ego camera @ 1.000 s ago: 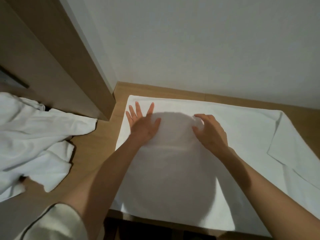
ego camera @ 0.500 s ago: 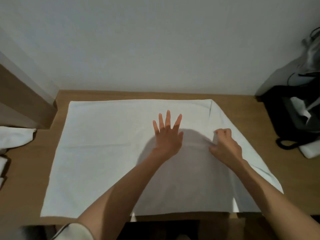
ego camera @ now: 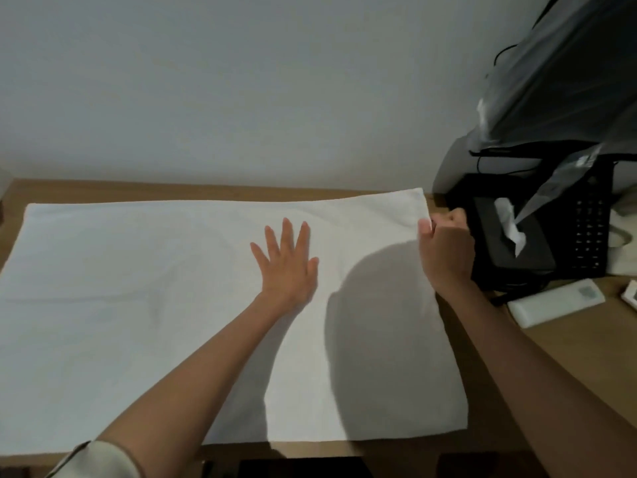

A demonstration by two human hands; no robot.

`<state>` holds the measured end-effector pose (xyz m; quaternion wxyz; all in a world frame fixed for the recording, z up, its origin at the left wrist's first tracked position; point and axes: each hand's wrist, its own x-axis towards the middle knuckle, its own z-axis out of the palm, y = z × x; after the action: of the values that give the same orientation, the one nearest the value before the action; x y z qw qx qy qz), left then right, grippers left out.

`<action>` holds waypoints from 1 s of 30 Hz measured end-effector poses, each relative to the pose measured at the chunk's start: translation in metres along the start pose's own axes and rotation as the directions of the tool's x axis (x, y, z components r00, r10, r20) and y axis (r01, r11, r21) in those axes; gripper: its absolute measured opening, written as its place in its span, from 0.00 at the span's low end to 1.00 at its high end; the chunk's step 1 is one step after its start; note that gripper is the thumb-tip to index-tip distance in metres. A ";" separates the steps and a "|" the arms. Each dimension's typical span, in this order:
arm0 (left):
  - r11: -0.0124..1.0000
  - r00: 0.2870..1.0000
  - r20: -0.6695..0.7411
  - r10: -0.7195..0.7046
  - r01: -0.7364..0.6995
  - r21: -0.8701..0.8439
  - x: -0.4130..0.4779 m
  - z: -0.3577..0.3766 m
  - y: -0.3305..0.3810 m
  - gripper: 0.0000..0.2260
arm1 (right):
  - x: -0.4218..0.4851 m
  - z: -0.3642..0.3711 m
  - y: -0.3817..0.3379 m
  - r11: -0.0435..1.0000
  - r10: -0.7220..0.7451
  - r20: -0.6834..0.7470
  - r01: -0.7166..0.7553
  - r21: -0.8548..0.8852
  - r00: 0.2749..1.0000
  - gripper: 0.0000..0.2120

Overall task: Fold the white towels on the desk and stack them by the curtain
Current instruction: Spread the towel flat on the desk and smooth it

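Two hands: both on the towel.
Left hand: flat, fingers spread, pressing down.
Right hand: pinching the far right edge.
Tip: pull edge straight, keep corners even.

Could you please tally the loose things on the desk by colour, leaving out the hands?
White: 2, the towel and the remote control
Black: 1, the tissue box
Total: 3

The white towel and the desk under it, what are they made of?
The white towel looks like soft woven cloth, probably cotton: matte, with gentle creases. The desk looks like wood or wood-look laminate: smooth, light brown, with a faint sheen.
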<state>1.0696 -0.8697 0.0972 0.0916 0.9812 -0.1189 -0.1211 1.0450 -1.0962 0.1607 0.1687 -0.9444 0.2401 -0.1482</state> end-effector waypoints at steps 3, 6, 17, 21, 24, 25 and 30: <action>1.000 1.000 0.016 0.023 -0.024 0.009 0.011 -0.003 0.010 0.27 | 0.015 0.001 0.007 0.998 0.030 0.025 -0.032 0.063 0.999 0.16; 1.000 0.999 0.035 0.016 -0.016 0.008 0.022 0.001 0.015 0.27 | -0.001 0.023 0.000 0.988 -0.131 0.172 0.113 0.110 0.976 0.22; 0.995 0.995 0.095 -0.006 -0.003 0.096 0.032 0.019 -0.010 0.34 | -0.007 0.083 0.032 0.964 -0.031 0.615 0.186 -0.189 0.788 0.46; 0.998 0.997 0.081 -0.009 0.014 -0.059 0.029 0.017 0.000 0.33 | 0.006 0.075 0.010 0.944 0.028 0.595 0.174 -0.279 0.804 0.45; 0.996 0.999 -0.038 0.030 -0.033 -0.078 0.035 0.017 0.014 0.28 | 0.013 0.074 -0.001 0.940 -0.139 0.420 0.252 -0.228 0.897 0.32; 0.998 0.998 -0.051 0.036 -0.039 -0.048 0.040 0.018 0.017 0.28 | 0.016 0.076 0.000 0.938 -0.172 0.436 0.283 -0.202 0.883 0.32; 0.998 0.999 0.030 -0.017 0.016 0.066 0.064 0.021 0.007 0.37 | 0.027 0.096 0.023 0.966 -0.050 0.559 0.183 -0.184 0.828 0.37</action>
<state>1.1230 -0.8963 0.0645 0.0565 0.9827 -0.1161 -0.1327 1.0936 -1.1048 0.0710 0.1107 -0.9729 0.1387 0.1479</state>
